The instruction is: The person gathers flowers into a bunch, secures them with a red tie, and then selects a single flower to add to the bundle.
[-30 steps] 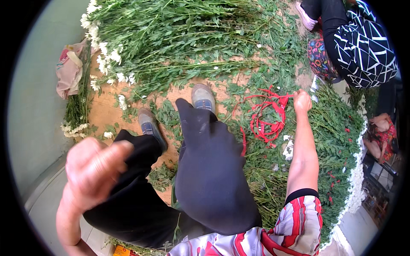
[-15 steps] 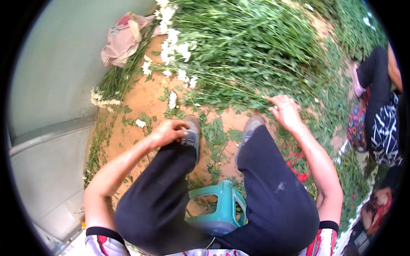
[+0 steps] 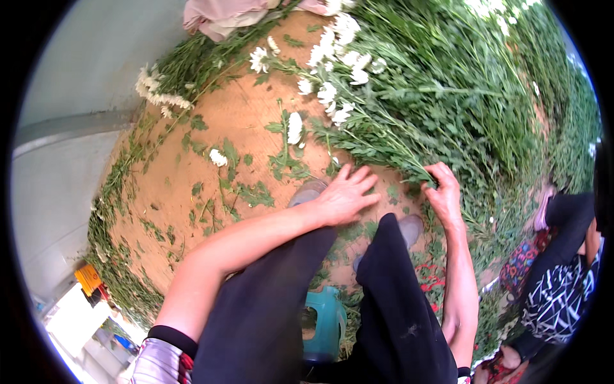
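A big heap of white chrysanthemums [image 3: 441, 77] lies ahead of me, its flower heads [image 3: 327, 95] at the left and its leafy green stems stretching right. On the heap's near edge my right hand [image 3: 443, 195] pinches the stem end of a chrysanthemum between thumb and fingers. Whether it holds one stem or more, I cannot tell. My left hand [image 3: 348, 195] hovers palm down above my left shoe, fingers spread, holding nothing. A loose white flower head [image 3: 294, 128] with a leafy sprig rests on the brown ground beyond it.
Beneath me is a teal plastic stool [image 3: 325, 320]. More chrysanthemums [image 3: 157, 89] lie along the pale wall at left, near a pink cloth [image 3: 224, 16]. Another person [image 3: 556, 294] sits close by at right. Leaf scraps litter the ground [image 3: 166, 198].
My left hand has swung right and forward from beside my left shoe, its fingers spreading. My right hand now pinches a stem end. The whole view has shifted.
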### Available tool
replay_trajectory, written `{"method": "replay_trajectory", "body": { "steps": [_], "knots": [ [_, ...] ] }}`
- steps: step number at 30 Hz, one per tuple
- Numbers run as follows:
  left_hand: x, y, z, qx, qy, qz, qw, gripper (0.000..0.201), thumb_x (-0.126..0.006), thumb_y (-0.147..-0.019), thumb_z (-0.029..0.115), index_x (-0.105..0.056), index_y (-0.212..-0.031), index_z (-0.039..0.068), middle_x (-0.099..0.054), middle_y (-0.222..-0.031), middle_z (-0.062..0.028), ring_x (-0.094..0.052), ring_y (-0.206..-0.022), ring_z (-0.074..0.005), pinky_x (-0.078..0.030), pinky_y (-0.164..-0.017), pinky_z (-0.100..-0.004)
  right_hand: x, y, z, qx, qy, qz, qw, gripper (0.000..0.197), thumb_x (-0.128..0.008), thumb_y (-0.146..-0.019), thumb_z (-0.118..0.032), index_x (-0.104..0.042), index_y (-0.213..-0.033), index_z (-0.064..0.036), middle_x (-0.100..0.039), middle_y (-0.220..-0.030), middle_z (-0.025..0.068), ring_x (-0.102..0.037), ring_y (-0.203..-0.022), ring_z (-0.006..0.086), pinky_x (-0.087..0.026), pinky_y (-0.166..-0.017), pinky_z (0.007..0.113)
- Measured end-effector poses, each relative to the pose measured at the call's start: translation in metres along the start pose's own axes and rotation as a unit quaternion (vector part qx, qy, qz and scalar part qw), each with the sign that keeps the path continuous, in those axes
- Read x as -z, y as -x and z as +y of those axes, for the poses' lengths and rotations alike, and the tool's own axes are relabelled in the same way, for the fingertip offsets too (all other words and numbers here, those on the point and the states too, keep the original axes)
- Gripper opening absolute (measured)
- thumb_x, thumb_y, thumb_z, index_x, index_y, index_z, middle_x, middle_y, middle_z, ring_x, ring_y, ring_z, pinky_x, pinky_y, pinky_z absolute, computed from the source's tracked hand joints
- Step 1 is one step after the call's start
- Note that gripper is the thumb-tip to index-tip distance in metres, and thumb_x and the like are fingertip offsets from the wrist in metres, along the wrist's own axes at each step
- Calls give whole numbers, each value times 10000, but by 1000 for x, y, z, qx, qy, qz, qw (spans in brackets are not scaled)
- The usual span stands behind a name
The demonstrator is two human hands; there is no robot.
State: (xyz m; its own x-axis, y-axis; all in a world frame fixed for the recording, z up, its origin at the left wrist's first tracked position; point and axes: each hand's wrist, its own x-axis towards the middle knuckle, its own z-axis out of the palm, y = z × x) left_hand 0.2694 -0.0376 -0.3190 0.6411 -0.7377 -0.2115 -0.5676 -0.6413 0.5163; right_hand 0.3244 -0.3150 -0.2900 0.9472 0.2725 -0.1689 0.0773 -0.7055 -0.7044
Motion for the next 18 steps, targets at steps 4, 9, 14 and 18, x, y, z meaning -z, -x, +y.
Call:
{"method": "replay_trajectory", "body": {
  "steps": [4, 9, 14, 18],
  "knots": [
    [9, -6, -53, 53, -93, -64, 992, 784, -770, -738, 496, -471, -1433, 289, -425, -1509, -63, -365, -1399, -333, -242, -1114, -653, 23, -18, -26, -8, -57, -51, 997, 281, -620, -718, 57, -668, -991, 12, -589, -855, 68, -586, -820, 180, -467, -766, 287],
    [13, 150, -156, 418, -181, 75, 887, 759, -640, -841, 572, -386, -1508, 314, -241, -1610, -117, -229, -1484, -328, -144, -1168, -637, 34, 2, -9, -70, -105, -84, 988, 251, -626, -723, 63, -674, -965, 13, -591, -851, 41, -564, -825, 146, -450, -784, 265],
    [16, 285, -179, 617, -195, 141, 749, 632, -734, -804, 396, -550, -1339, 113, -495, -1403, -138, -367, -1369, -353, -301, -1106, -581, -8, 34, 46, -212, -169, -90, 958, 264, -761, -760, 0, -692, -1015, 10, -649, -959, 22, -594, -890, 126, -474, -816, 259],
    [16, 237, -128, 515, 75, 271, 810, 356, -712, -846, 228, -677, -1159, 62, -674, -1112, -120, -610, -1051, -253, -473, -957, -404, -24, 39, 62, -171, -154, -43, 972, 225, -739, -815, -47, -694, -1026, 14, -640, -951, 13, -577, -882, 105, -464, -799, 254]
  ]
}}
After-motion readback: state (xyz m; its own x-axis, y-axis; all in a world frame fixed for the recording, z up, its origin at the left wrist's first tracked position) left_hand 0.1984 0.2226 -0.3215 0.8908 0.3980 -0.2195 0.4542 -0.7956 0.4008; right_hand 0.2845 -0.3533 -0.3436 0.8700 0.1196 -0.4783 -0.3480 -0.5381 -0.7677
